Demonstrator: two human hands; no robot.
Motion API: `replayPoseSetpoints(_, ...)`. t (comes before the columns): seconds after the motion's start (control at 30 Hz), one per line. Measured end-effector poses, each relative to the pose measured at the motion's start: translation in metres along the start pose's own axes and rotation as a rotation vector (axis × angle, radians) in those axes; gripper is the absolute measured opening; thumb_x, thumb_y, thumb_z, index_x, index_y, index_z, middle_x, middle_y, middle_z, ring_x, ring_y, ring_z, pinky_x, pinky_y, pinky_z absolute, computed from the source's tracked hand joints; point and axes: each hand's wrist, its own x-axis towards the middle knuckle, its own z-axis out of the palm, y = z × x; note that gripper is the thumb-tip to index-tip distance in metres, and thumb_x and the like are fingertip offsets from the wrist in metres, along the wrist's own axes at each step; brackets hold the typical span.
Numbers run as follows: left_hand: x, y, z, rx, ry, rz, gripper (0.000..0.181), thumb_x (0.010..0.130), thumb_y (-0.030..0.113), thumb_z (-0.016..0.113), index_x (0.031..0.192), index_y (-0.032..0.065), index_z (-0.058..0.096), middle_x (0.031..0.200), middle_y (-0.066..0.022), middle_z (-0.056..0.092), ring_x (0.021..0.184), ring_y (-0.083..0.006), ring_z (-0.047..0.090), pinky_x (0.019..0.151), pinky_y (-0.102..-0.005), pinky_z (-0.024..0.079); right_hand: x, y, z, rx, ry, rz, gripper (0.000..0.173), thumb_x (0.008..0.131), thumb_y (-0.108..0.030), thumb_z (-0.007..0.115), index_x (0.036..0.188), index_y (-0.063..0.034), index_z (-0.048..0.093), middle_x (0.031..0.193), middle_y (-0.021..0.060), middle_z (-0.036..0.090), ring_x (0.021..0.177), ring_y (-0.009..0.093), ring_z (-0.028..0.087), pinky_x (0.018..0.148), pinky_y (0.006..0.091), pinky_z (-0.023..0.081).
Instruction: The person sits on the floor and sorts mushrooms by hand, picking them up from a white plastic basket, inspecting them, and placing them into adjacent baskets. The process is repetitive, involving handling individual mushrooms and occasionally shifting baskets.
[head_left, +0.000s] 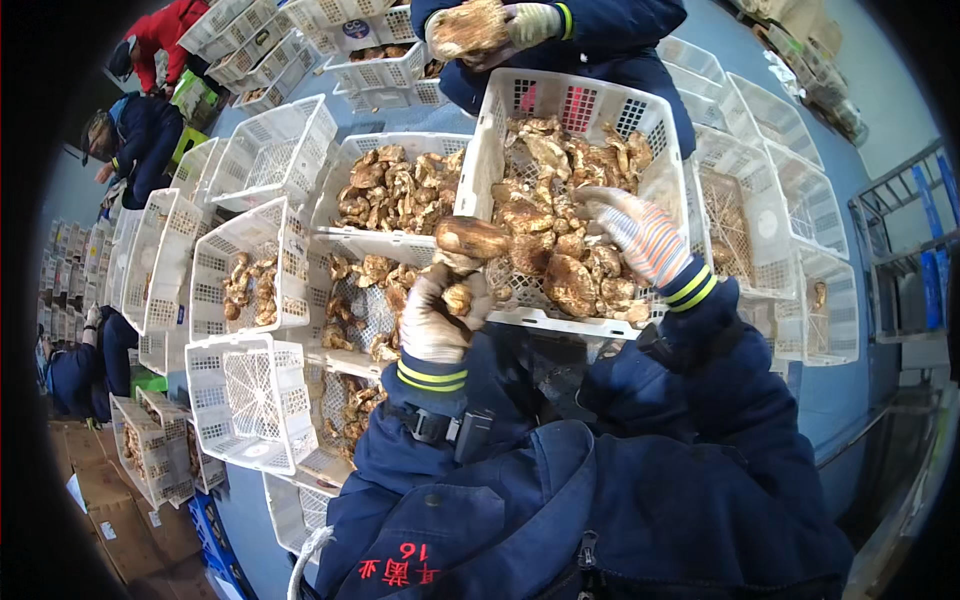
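Observation:
Brown mushrooms (574, 285) lie in a white perforated plastic crate (577, 325) in front of me. My left hand (439, 315), in a pale knit glove, is curled around mushrooms at the crate's left edge; a small round one (457, 298) shows between the fingers, and a large elongated one (472, 238) sticks out above them. Over the right part of the same crate is my right hand (634, 229), in a striped knit glove, its fingers stretched over the mushrooms. Its fingertips are blurred, and whether they touch a mushroom I cannot tell.
Across from me a co-worker's gloved hands (499, 30) hold a large mushroom piece. To the left stand crates with sorted mushrooms (401, 187) and an empty-looking crate (251, 397). More crates (742, 217) stand at the right, near a metal rack (907, 247). Other people work at the far left.

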Motion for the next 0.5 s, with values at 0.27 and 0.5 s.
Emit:
replayPoseSetpoints(0.27, 0.025, 0.043, -0.070, -0.032, 0.189, 0.123, 0.032, 0.090, 0.034, 0.051, 0.099, 0.0052, 0.060, 0.076, -0.0075, 0.061, 0.052, -0.0169, 0.050, 0.041, -0.0254, 0.038, 0.041, 0.067, 0.021, -0.682, -0.206, 0.110, 0.043, 0.090, -0.033, 0.050, 0.121, -0.0037, 0.053, 0.111, 0.0229, 0.060, 0.104, 0.038, 0.056, 0.088, 0.0410, 0.046)
replayPoseSetpoints(0.5, 0.048, 0.063, -0.191, 0.235, 0.473, 0.045, 0.028, 0.089, 0.038, 0.056, 0.098, 0.0124, 0.059, 0.076, -0.0081, 0.064, 0.059, -0.0183, 0.061, 0.045, -0.0254, 0.050, 0.042, 0.091, 0.020, -0.627, -0.254, 0.124, 0.040, 0.090, -0.031, 0.051, 0.119, -0.0035, 0.054, 0.106, 0.0230, 0.061, 0.098, 0.037, 0.059, 0.085, 0.0406, 0.047)
